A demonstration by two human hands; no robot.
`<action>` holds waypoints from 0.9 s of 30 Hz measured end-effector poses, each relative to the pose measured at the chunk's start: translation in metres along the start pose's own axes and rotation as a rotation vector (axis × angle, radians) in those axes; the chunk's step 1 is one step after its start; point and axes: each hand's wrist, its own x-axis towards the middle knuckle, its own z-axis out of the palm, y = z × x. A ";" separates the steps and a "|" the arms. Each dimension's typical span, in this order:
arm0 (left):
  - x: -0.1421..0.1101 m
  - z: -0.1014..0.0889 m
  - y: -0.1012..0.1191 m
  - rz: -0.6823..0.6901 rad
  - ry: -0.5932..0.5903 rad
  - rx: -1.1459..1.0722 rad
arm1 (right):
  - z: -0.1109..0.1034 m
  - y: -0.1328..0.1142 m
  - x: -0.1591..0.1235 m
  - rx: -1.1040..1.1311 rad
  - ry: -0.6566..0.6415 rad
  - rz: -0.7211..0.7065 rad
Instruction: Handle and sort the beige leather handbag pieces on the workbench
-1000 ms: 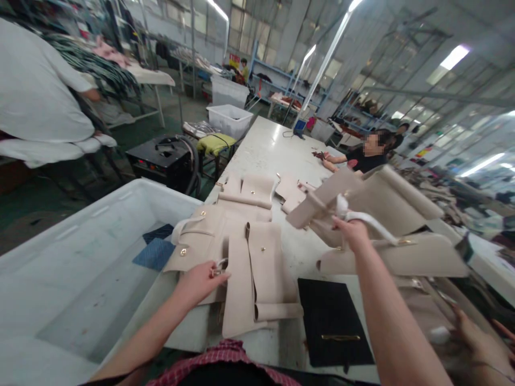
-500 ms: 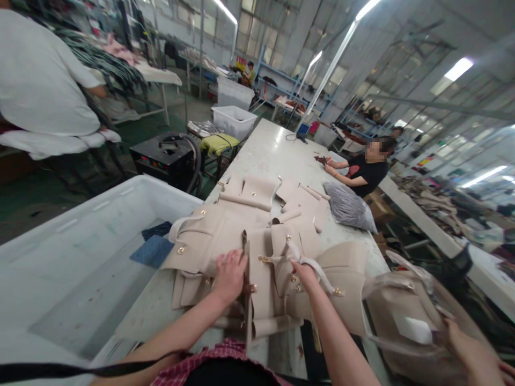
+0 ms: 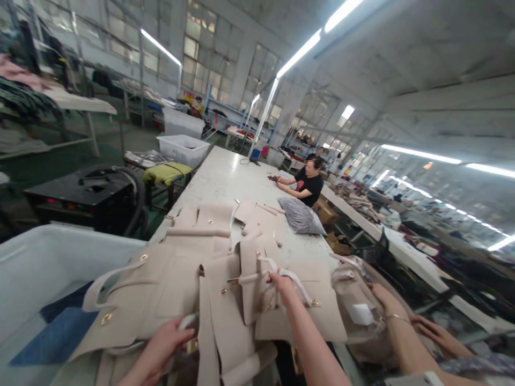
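Note:
A stack of beige leather handbag pieces (image 3: 177, 289) with gold studs lies across the white table (image 3: 225, 177), partly lifted at the near edge. My left hand (image 3: 161, 343) is at the bottom of the view, shut on a beige strap beside a gold fitting. My right hand (image 3: 284, 284) grips a white-wrapped bag handle (image 3: 293, 281) on top of the pile. Further beige pieces (image 3: 257, 214) lie beyond them. The pile hides the near table edge.
A white plastic bin (image 3: 60, 252) holding blue quilted pieces (image 3: 52, 332) stands to the left. A co-worker's hands (image 3: 402, 316) hold a plastic-wrapped bag (image 3: 358, 316) at the right. A grey sack (image 3: 301, 217) lies on the table, and a seated person (image 3: 309, 185) works beyond it.
The view has swung left and back. My left hand has dropped toward the bottom edge and the beige pieces have risen nearer me. My right hand stays on the handle.

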 end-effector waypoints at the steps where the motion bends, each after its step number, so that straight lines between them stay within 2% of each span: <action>1: 0.001 0.004 0.021 0.008 -0.008 -0.143 | -0.007 -0.006 0.004 0.028 0.039 -0.020; 3: 0.000 0.013 0.076 0.117 0.005 -0.165 | -0.024 -0.020 0.015 0.083 0.115 -0.062; 5: -0.005 0.022 0.139 0.330 -0.069 -0.121 | -0.045 -0.039 0.025 0.140 0.181 -0.102; 6: -0.010 0.027 0.168 0.454 -0.114 -0.024 | -0.056 -0.050 0.030 0.168 0.207 -0.119; 8: -0.025 0.033 0.217 0.660 -0.296 0.284 | -0.080 -0.073 0.037 0.221 0.242 -0.149; 10: -0.046 0.035 0.250 0.806 -0.490 0.627 | -0.105 -0.094 0.041 0.268 0.248 -0.171; 12: -0.067 0.037 0.268 0.892 -0.639 0.897 | -0.124 -0.111 0.040 0.302 0.229 -0.182; 14: -0.082 0.038 0.277 0.949 -0.733 1.054 | -0.136 -0.120 0.038 0.315 0.194 -0.178; 18: -0.087 0.036 0.288 1.003 -0.942 1.180 | -0.138 -0.116 0.034 0.286 0.134 -0.136; 20: -0.086 0.024 0.298 1.034 -0.946 1.179 | -0.135 -0.110 0.034 0.275 0.150 -0.117; 21: -0.085 0.014 0.305 1.064 -0.905 1.152 | -0.135 -0.106 0.035 0.277 0.174 -0.112; 24: -0.089 -0.025 0.325 1.142 -0.812 1.018 | -0.139 -0.099 0.038 0.301 0.275 -0.098; 27: -0.095 -0.051 0.333 1.185 -0.879 0.915 | -0.140 -0.098 0.037 0.311 0.326 -0.079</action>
